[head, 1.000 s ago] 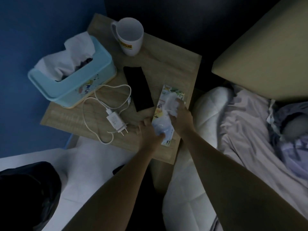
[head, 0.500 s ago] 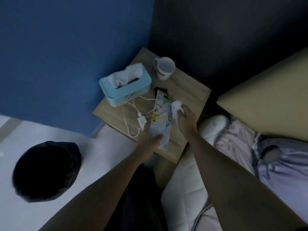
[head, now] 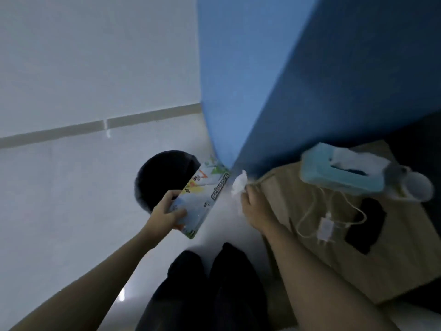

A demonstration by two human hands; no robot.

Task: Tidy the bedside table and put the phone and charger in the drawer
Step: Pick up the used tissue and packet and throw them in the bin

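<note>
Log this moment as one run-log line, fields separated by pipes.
left hand: holds scissors package over black bin | right hand: holds crumpled tissue | phone, charger: on bedside table

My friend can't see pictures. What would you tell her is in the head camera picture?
A left hand holds a colourful scissors packet over a black bin, and a right hand holds a crumpled tissue. Beside them, a wooden bedside table holds a phone, white charger, blue tissue box and mug.
</note>
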